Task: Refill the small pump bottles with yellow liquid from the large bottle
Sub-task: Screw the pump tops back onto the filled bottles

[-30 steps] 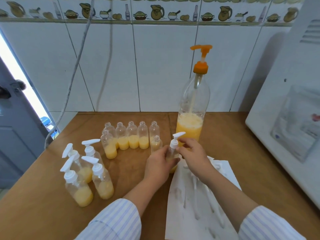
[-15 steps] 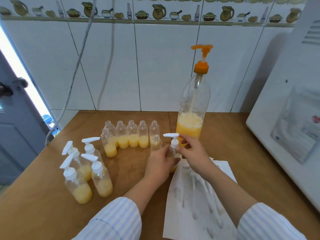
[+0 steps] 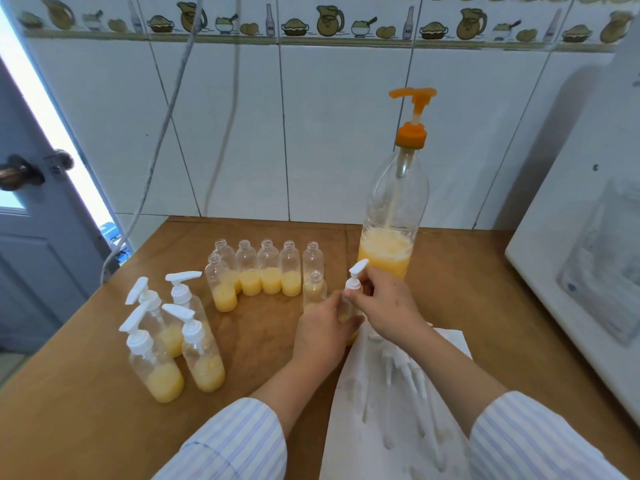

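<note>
- Head view: the left hand [image 3: 323, 329] is curling round the body of a small pump bottle [image 3: 350, 308] that is standing on the wooden table [image 3: 86, 420], just in front of the large bottle [image 3: 393, 216].
- The right hand [image 3: 388, 301] is pinching the white pump head [image 3: 355, 277] of that same bottle at its collar, the nozzle pointing up and to the right.
- The large bottle is standing upright near the tiled wall, its orange pump [image 3: 412, 112] on top, and yellow liquid is filling only its lower part.
- Seven open small bottles [image 3: 270, 275] are sitting in a cluster left of the hands, each partly filled with yellow liquid; the nearest one [image 3: 314, 291] is standing just beside the left hand.
- Four capped pump bottles [image 3: 173, 337] are standing together further left, well apart from the hands.
- A white cloth [image 3: 391, 410] is lying under the right forearm, with spare white pump parts [image 3: 405, 372] resting on it.
- Striped sleeves are covering both forearms.
</note>
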